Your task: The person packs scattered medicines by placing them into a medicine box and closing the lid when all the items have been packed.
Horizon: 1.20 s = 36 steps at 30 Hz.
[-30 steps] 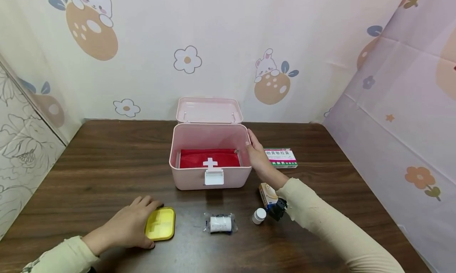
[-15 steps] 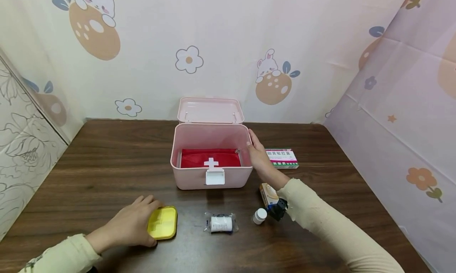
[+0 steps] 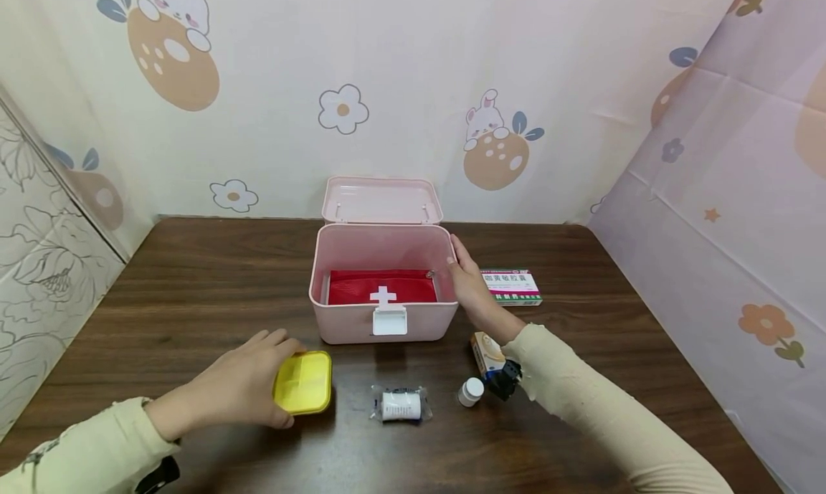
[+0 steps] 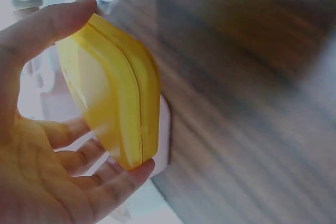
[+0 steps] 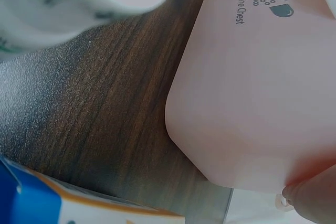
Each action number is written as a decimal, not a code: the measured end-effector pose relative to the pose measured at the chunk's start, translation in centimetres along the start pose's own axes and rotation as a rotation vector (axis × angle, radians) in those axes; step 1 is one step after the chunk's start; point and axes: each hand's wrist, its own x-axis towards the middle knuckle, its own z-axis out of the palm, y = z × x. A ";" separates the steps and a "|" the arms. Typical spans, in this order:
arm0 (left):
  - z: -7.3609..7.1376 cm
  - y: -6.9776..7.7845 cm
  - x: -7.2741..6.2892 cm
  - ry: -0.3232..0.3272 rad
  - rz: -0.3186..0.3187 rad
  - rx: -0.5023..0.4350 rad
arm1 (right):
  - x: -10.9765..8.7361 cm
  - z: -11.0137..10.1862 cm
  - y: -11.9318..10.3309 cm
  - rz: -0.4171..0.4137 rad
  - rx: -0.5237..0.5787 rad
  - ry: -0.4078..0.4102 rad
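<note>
My left hand [image 3: 241, 383] grips a square yellow plastic case [image 3: 303, 383] by its edges, with dividers faintly showing through its lid. In the left wrist view, the thumb is at one edge of the yellow case [image 4: 118, 87] and the fingertips are at the opposite one; it is tilted and off the table. My right hand [image 3: 476, 290] holds the right wall of a pink medicine chest [image 3: 381, 324], thumb at the rim. The chest's lid stands open behind it. Inside lies a red pouch [image 3: 351, 287] with a white cross.
A wrapped white roll [image 3: 401, 406] lies in front of the chest, with a small white bottle [image 3: 471, 391] to its right. Beyond the bottle is an orange-and-white carton [image 3: 485, 350], partly behind my right wrist. A flat medicine box [image 3: 516, 287] lies right of the chest.
My left hand has raised the yellow case from the table and moved it slightly right and away from me. My right hand stays at the chest's side.
</note>
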 end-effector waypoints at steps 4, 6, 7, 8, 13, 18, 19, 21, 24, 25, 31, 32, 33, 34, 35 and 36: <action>-1.1 0.8 0.4 0.017 0.016 0.014 | 0.1 0.0 0.0 -0.006 0.002 0.000; -1.7 1.2 0.5 0.022 0.031 0.017 | 0.1 0.0 0.1 -0.007 -0.004 0.001; -1.9 1.4 0.6 0.022 0.038 0.014 | 0.1 0.1 0.0 -0.007 -0.007 -0.001; -2.2 1.5 0.7 0.020 0.043 0.013 | 0.1 0.1 0.0 -0.007 -0.008 -0.002; -3.6 2.4 1.3 0.004 0.033 0.005 | 0.1 0.0 0.0 -0.003 -0.014 -0.004; -5.4 3.2 2.1 -0.023 0.034 -0.032 | 0.1 -0.1 0.0 0.000 -0.013 0.000; -5.7 3.3 2.2 -0.029 0.032 -0.037 | 0.1 -0.1 0.0 -0.002 -0.012 -0.003; -6.4 3.6 2.5 -0.034 0.023 -0.044 | 0.1 -0.1 0.1 -0.003 -0.011 -0.006; -7.4 4.0 2.9 -0.035 0.009 -0.054 | 0.1 -0.1 0.1 -0.001 -0.011 -0.006; -7.8 4.0 3.1 -0.033 0.003 -0.060 | 0.1 -0.1 0.1 0.001 -0.009 -0.003; -9.7 4.4 4.3 -0.034 -0.054 -0.106 | 0.1 0.0 0.0 -0.004 -0.023 0.005; -10.0 4.4 4.5 -0.034 -0.064 -0.110 | 0.1 0.0 0.0 -0.006 -0.025 0.006; -10.3 4.4 4.8 -0.032 -0.073 -0.110 | 0.1 0.1 0.0 -0.010 -0.029 0.004; -10.5 4.5 5.0 -0.031 -0.080 -0.114 | 0.1 0.1 0.0 -0.014 -0.031 0.004; -10.7 4.5 5.3 -0.029 -0.092 -0.115 | 0.1 0.1 0.1 -0.018 -0.031 0.003; -10.9 4.5 5.6 -0.026 -0.096 -0.110 | 0.1 0.1 0.1 -0.022 -0.031 0.003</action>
